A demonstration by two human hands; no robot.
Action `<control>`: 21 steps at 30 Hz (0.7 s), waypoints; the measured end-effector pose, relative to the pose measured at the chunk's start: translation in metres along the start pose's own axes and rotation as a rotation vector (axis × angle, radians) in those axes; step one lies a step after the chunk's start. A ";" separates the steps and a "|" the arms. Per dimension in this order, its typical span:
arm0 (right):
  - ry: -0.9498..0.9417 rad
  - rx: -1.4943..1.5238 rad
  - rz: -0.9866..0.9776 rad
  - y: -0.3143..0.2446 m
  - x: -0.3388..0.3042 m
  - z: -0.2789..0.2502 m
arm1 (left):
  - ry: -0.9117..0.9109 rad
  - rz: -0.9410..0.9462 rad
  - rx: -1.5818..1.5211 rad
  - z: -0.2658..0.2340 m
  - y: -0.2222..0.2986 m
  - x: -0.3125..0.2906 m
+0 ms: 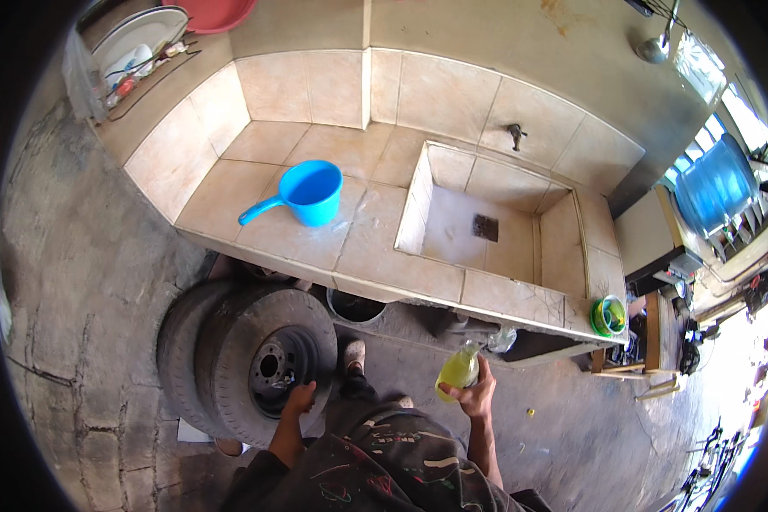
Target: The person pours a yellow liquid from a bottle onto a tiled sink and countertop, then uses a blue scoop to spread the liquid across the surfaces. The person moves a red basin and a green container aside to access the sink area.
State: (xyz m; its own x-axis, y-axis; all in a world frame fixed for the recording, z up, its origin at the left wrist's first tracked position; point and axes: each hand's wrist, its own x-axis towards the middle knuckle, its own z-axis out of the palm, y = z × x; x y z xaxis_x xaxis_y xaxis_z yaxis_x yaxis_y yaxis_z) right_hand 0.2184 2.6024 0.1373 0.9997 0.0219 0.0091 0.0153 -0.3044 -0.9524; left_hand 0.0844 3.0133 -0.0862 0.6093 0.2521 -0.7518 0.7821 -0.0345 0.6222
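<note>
My right hand [475, 391] is wrapped round a clear bottle [459, 373] of yellow-green liquid, held upright in front of the counter. My left hand [298, 399] hangs lower left, its fingers curled in; what they hold, if anything, is too small to make out. Behind that hand is the dark rim of an upright tire [269, 341]. On the tiled counter [382, 224] stands a blue dipper [311, 194], its handle pointing left. The tiled sink [510, 224] to its right has whitish foam on its bottom and a dark square drain.
A faucet [515, 135] juts from the wall above the sink. At the counter's right corner sits a green container [608, 316]. A second tire [182, 350] and a dark bucket [356, 305] are below the counter. A blue water jug [715, 183] stands far right; a dish rack is upper left.
</note>
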 end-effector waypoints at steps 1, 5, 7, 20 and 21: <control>-0.011 0.036 -0.008 -0.001 0.004 0.001 | -0.004 -0.039 -0.011 -0.001 -0.003 0.001; 0.018 0.116 -0.046 -0.011 0.023 -0.005 | 0.014 0.010 0.024 0.003 -0.017 0.000; 0.011 0.047 -0.095 -0.021 0.033 -0.013 | 0.009 -0.012 0.106 0.002 -0.022 -0.007; 0.109 -0.054 -0.266 -0.054 0.055 -0.026 | -0.168 0.013 0.324 0.006 0.009 -0.045; 0.115 -0.087 -0.265 -0.054 0.053 -0.026 | -0.167 0.040 0.316 0.007 0.015 -0.050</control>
State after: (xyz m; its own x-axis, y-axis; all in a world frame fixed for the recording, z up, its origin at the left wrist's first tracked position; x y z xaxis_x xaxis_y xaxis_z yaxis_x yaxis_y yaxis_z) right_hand 0.2709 2.5954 0.1967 0.9560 0.0056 0.2932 0.2729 -0.3830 -0.8825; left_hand 0.0670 2.9933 -0.0405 0.6330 0.0838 -0.7696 0.7428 -0.3455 0.5734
